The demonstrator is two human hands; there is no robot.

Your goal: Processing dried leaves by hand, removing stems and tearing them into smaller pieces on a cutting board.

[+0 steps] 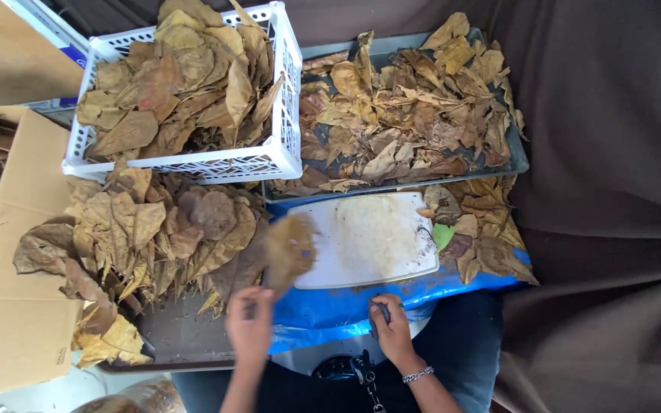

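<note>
Furthest out beyond the left fingers lies a flattened cardboard sheet [17, 252], and nearer them a loose heap of dried brown leaves [139, 237] spreads over a dark tray. Up and away from those fingers stands a white plastic crate [288, 149], itself piled with the same leaves.

The left hand [250, 325] has its fingers [258, 302] closed together on the lower edge of a single dried leaf [291, 248], which stands up just above the fingertips, blurred, its top overlapping the near-left corner of the white cutting board [369, 241]. The leaf looks very light, thin and papery, with a curled edge; I judge it brittle, likely to crack if pinched hard or bent across its veins. The stalk end and the midrib look like the firmest place to grip it, and that is about where the fingers have it; a light hold there should serve better than a grip on the open blade.

The board lies just beyond both sets of fingers, on a blue plastic sheet [346, 310] spread over the lap. The right hand [392, 329] rests at the sheet's near edge, fingers curled around a small dark object that I cannot make out; a metal bracelet [418, 374] circles the wrist. Beyond these fingers a grey tray [518, 157] holds more leaves, and a smaller pile [483, 229] lies to their right, past the board.
</note>
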